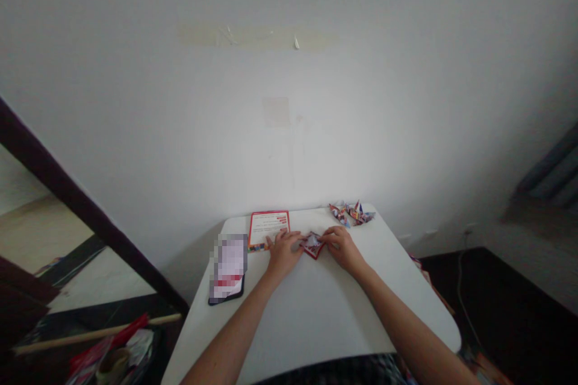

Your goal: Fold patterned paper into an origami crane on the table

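A small piece of folded paper, diamond-shaped with a red border and a pale printed middle, lies on the white table between my hands. My left hand has its thumb and index finger at the paper's left corner, while its outer fingers spread towards a printed sheet. From the other side, my right hand pinches the right corner with bent fingers. Exactly how the fingertips press on the folds is too small to make out.
Several colourful folded-paper pieces lie at the table's back right. A phone, its screen blurred out, rests at the left edge. Behind the table rises a white wall. A bin with rubbish and a wooden stick stand at lower left.
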`<state>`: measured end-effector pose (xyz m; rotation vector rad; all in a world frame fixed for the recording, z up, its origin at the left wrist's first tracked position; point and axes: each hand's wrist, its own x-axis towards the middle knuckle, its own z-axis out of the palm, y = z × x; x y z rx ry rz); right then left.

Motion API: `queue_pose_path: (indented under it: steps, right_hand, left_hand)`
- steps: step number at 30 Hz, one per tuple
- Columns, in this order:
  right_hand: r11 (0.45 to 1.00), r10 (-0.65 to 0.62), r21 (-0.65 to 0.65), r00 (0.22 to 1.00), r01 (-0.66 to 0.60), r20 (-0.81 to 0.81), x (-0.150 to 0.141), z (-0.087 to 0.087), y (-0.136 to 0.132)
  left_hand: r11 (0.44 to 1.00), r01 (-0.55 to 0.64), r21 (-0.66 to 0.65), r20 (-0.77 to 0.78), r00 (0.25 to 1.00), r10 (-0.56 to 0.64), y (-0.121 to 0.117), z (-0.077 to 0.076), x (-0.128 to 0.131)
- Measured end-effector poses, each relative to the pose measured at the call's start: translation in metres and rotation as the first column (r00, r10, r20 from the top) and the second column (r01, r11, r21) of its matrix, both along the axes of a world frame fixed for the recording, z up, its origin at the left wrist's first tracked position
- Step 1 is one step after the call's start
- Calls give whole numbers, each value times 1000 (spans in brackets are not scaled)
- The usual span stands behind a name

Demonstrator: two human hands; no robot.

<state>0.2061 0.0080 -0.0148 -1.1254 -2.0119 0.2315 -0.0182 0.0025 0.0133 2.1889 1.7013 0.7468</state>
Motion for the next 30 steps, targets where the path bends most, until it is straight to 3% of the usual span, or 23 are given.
queue_pose_path:
  steps: [30]
  right_hand:
    - [999,40,-24,994,-38,99,-6,9,-8]
  left_hand:
    - [1000,27,13,-192,981,-24,-4,-1,4]
